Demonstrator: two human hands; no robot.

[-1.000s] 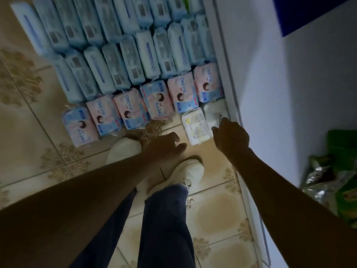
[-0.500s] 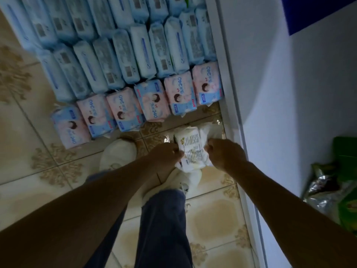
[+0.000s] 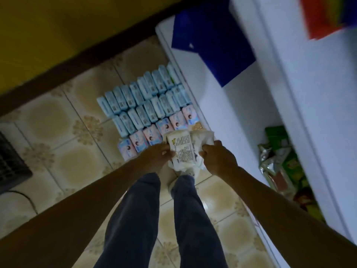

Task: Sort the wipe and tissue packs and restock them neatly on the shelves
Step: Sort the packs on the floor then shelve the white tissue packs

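Note:
Both hands hold white packs above my feet. My left hand grips the left edge of a white pack with printed text. My right hand grips a second plain white pack pressed against the first one's right side. On the tiled floor beyond them lie rows of light blue packs and, nearer me, a row of pink and blue packs, all lined up against the white shelf unit.
Green and silver packets sit on the lower shelf at right. A blue panel lies on the white unit, with an orange box top right. A dark crate stands at far left. My legs in jeans are below.
Both white packs came off the floor into my hands and rose toward me. The view pulled back and up, so the floor rows look smaller and the yellow wall appears.

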